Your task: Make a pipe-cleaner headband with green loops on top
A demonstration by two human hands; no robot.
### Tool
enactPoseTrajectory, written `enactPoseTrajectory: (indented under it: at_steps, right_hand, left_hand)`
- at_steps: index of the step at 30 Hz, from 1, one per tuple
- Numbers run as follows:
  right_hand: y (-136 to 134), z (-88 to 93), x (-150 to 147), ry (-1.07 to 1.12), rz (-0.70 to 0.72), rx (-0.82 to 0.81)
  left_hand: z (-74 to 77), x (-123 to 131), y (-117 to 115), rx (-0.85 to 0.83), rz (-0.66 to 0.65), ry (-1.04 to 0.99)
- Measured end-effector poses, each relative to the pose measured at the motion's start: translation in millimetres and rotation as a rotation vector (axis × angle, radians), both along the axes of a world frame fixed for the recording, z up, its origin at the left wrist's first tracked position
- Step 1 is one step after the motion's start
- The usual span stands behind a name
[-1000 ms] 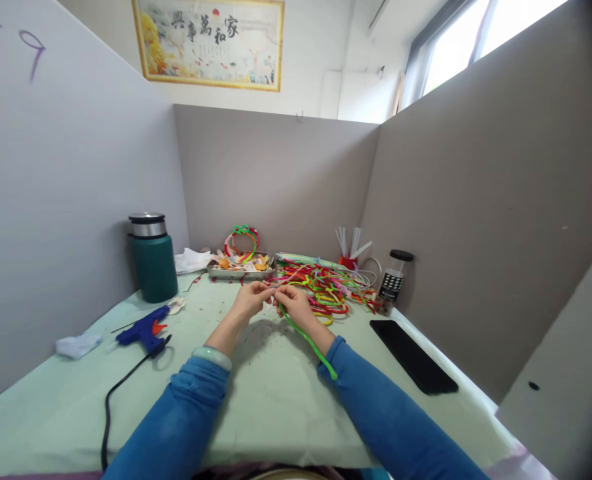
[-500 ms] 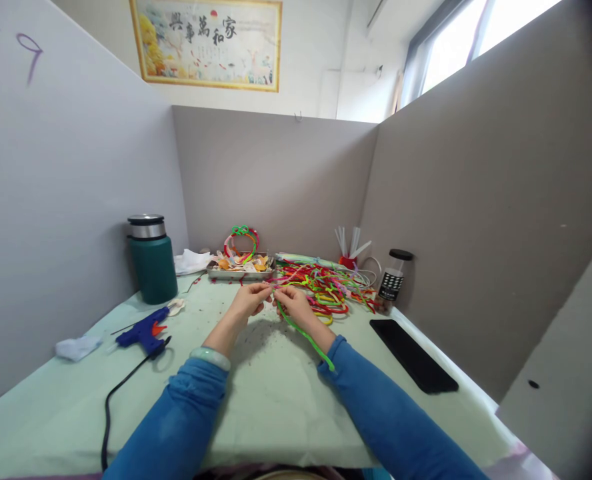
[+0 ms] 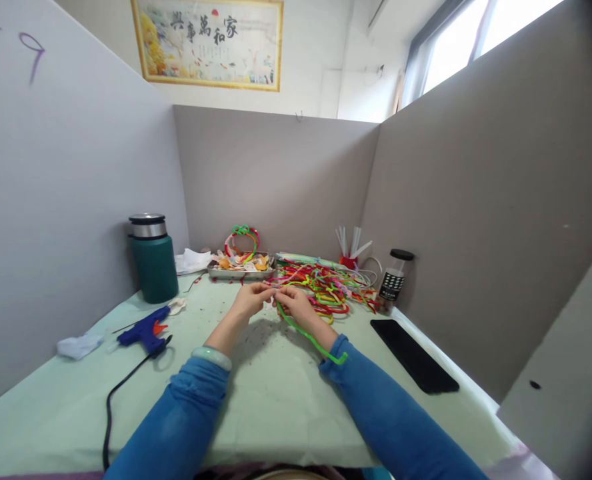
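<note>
A bright green pipe cleaner trails from my fingers back along my right wrist, its bent tail lying over the blue sleeve. My right hand pinches it near its far end. Fingertip to fingertip with it, my left hand is closed in a pinch; the bit between the two hands is too small to make out clearly. Just beyond my hands lies a tangled heap of coloured pipe cleaners, red, green, yellow and pink.
To the left are a blue glue gun with a black cord, a green flask and a crumpled tissue. At the back stands a metal tray of small pieces. On the right are a black phone and a lidded bottle.
The pipe cleaner's loose tail has swung right over my sleeve and now shows a bent tip. Both hands stay pinched together in nearly the same place.
</note>
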State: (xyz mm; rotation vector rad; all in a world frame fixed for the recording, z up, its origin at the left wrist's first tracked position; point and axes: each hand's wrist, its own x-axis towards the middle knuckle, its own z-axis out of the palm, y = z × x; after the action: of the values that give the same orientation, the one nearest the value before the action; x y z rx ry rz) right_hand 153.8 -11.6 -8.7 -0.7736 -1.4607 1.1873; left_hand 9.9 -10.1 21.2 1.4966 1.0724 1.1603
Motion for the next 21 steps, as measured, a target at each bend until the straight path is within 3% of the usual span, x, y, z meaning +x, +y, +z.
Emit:
enactPoseTrajectory:
  at_steps: [7,11,21]
  right_hand:
    - [3.5,-4.2,-1.4,0.043,0.0,-0.058]
    - [6.3,-6.5,-2.0,0.068,0.027,-0.107]
    - [8.9,-8.1,-0.3,0.017,-0.024,-0.109]
  left_hand:
    - [-11.4,1.9,12.7,0.305,0.162,0.308]
    - [-14.5,3.0,15.1,0.361,0.262,0.445]
    - [-1.4,3.2,0.4,0.069,-0.001,0.071]
